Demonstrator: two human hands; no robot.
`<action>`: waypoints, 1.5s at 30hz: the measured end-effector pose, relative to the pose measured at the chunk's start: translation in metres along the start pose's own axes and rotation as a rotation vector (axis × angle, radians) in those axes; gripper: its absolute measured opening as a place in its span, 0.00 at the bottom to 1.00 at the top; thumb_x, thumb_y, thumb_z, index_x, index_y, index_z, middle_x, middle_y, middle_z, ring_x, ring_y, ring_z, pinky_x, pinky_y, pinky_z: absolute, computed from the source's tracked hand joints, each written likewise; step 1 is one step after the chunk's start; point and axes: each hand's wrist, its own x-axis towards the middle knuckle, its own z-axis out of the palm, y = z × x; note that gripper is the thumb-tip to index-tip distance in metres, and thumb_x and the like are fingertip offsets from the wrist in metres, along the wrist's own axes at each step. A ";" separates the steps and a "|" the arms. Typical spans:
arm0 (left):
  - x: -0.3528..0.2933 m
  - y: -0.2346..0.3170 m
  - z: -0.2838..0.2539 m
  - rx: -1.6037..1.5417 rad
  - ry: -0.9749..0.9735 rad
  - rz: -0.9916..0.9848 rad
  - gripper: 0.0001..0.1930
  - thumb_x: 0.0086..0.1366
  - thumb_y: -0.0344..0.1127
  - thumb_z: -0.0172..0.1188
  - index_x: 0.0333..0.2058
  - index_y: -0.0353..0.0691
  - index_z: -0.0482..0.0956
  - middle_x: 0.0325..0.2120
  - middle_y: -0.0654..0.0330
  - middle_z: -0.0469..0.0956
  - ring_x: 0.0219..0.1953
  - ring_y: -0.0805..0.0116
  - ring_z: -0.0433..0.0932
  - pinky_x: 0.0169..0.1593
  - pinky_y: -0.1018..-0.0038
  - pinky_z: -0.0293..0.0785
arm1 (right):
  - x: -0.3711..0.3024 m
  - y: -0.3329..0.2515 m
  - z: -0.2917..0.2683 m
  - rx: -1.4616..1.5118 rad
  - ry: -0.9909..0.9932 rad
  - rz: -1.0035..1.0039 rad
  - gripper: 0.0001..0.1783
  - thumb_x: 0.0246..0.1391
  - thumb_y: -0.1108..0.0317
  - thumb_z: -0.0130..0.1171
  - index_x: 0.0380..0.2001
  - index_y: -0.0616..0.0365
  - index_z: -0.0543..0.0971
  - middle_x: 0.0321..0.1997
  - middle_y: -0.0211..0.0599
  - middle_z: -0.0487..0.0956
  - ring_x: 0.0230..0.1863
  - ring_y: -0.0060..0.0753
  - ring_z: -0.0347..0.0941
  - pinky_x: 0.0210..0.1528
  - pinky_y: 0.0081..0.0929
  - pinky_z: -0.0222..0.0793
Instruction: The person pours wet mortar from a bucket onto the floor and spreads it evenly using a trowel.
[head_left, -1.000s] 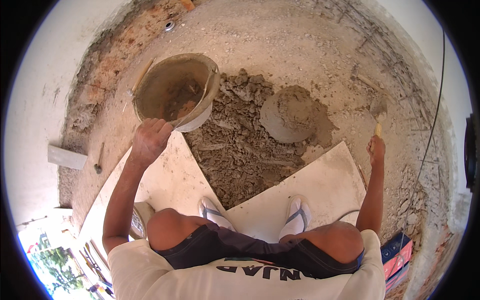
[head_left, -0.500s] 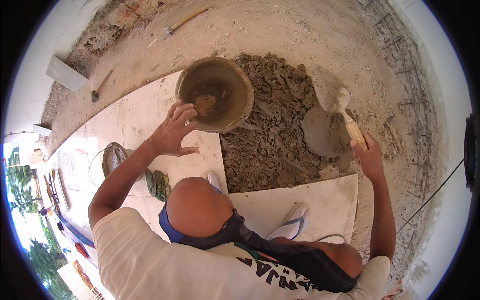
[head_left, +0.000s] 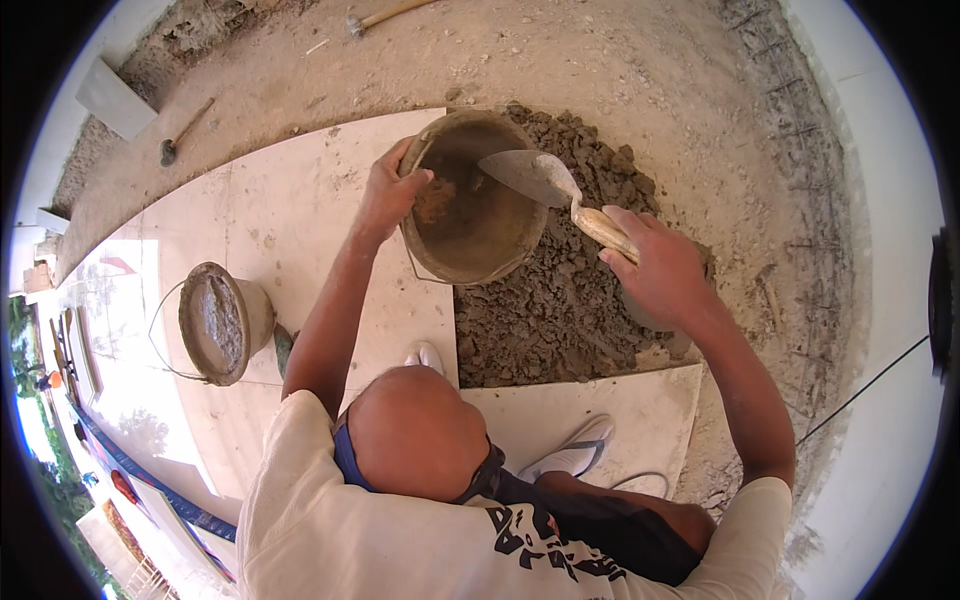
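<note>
My left hand [head_left: 390, 192] is closed on the left rim of a mortar-stained bucket [head_left: 478, 225], thumb over the edge. The bucket looks mostly bare inside, with a brownish patch on its inner left side. My right hand [head_left: 662, 262] grips the wooden handle of a trowel [head_left: 530, 174]. Its grey blade points left over the bucket's opening, and little or no mortar shows on it. A dark, crumbly heap of wet mortar [head_left: 560, 335] lies against the bucket, on its right and near side. My right forearm and hand hide part of the heap.
Pale floor tiles [head_left: 300, 225] border the heap to the left and near side. A smaller bucket with grey mix [head_left: 250, 310] stands on them at left. Two hammers, one at left [head_left: 185, 135] and one far off [head_left: 385, 17], lie on the dirt. Exposed rebar [head_left: 800, 150] runs along the right wall.
My left hand has gone from open beside the bucket to gripping its rim. The trowel has swung left from beyond the heap to over the bucket. The bucket sits slightly farther right.
</note>
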 end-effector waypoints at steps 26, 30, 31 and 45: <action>-0.024 0.016 0.047 0.292 -0.160 0.042 0.31 0.55 0.21 0.51 0.61 0.36 0.73 0.52 0.52 0.79 0.53 0.66 0.78 0.58 0.71 0.71 | 0.016 -0.022 0.103 0.329 -0.214 -0.010 0.30 0.51 0.66 0.63 0.58 0.65 0.72 0.42 0.64 0.80 0.42 0.59 0.80 0.48 0.46 0.77; -0.025 0.016 0.044 0.319 -0.149 0.075 0.31 0.54 0.20 0.51 0.61 0.34 0.72 0.53 0.53 0.80 0.54 0.69 0.77 0.60 0.72 0.70 | 0.026 -0.020 0.100 -0.045 0.083 0.041 0.33 0.54 0.69 0.61 0.63 0.61 0.68 0.39 0.56 0.79 0.35 0.54 0.81 0.40 0.47 0.78; -0.025 0.016 0.045 0.317 -0.150 0.076 0.31 0.54 0.20 0.51 0.61 0.33 0.72 0.53 0.52 0.79 0.55 0.68 0.77 0.60 0.72 0.70 | 0.028 -0.023 0.107 -0.044 0.040 0.075 0.33 0.54 0.70 0.59 0.64 0.61 0.67 0.41 0.57 0.78 0.36 0.55 0.81 0.41 0.48 0.78; -0.035 0.009 0.011 0.120 -0.306 0.024 0.31 0.57 0.17 0.53 0.63 0.32 0.70 0.59 0.56 0.74 0.61 0.69 0.71 0.66 0.71 0.64 | 0.035 -0.034 0.100 0.659 -0.532 0.219 0.22 0.52 0.67 0.63 0.48 0.71 0.79 0.23 0.42 0.78 0.26 0.33 0.80 0.25 0.32 0.76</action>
